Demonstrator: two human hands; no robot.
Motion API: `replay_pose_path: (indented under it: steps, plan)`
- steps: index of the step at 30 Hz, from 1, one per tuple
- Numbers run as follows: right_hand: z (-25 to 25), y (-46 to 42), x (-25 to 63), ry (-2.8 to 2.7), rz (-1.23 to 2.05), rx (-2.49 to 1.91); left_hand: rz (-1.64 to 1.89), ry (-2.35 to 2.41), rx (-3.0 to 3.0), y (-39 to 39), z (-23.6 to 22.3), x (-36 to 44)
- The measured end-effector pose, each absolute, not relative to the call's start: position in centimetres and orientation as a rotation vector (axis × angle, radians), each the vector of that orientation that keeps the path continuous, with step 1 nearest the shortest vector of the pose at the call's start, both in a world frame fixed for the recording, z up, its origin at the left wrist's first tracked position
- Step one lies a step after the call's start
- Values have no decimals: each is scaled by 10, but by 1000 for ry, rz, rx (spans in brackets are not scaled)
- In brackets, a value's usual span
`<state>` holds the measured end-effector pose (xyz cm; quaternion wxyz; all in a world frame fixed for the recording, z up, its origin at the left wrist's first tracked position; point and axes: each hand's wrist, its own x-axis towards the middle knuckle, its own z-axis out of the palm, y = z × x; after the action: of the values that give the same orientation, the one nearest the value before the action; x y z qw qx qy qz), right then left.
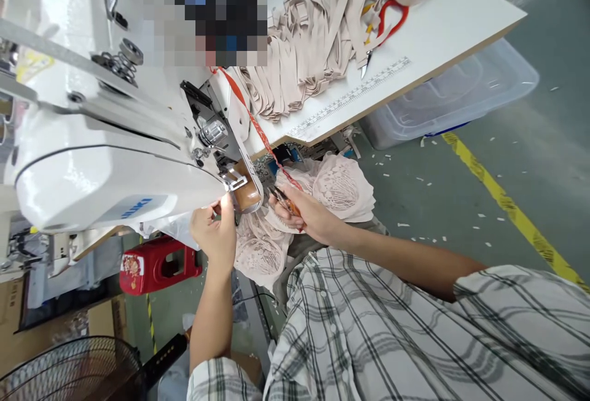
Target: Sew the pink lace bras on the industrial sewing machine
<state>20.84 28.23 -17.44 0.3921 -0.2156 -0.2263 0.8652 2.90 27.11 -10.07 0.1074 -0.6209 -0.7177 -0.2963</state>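
My right hand [304,214] is closed around thread snips [289,202] with dark blades and an orange grip. A red cord [262,132] runs from the snips up to the table. Close to the needle area of a white sewing machine [110,167], my left hand [216,229] has its thumb and fingers pinched together near the metal presser part [236,181]. Whatever lies between those fingertips is hidden. Pale pink lace bra pieces [338,189] rest below the machine arm, beside and beneath my right hand.
Beige fabric strips [318,26] are heaped on the white table [442,38], with red-handled scissors [391,20] among them. A clear plastic bin [456,91] stands beneath the table edge. A red stool [159,266] and a fan [69,367] are at lower left.
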Motion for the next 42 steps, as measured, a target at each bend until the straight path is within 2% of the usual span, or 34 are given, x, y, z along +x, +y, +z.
replay_pose_path:
  steps: [10, 15, 26, 36, 39, 42]
  plan:
    - [-189, 281, 214, -738, 2169, -708, -1223, -2421, -1671, 278, -93, 37]
    - [-182, 284, 212, -803, 2120, -729, -1214, -2464, -1665, 280, -89, 43]
    - [-150, 328, 184, -1426, 1237, -836, -1272, -2439, -1676, 279, -91, 44]
    - [-163, 350, 164, -1737, 652, -730, -1081, -2303, -1696, 279, -104, 37]
    - [-162, 350, 167, -1793, 596, -736, -1039, -2107, -1724, 274, -110, 30]
    - [-155, 341, 184, -1856, 835, -699, -931, -1755, -1990, 264, -114, 25]
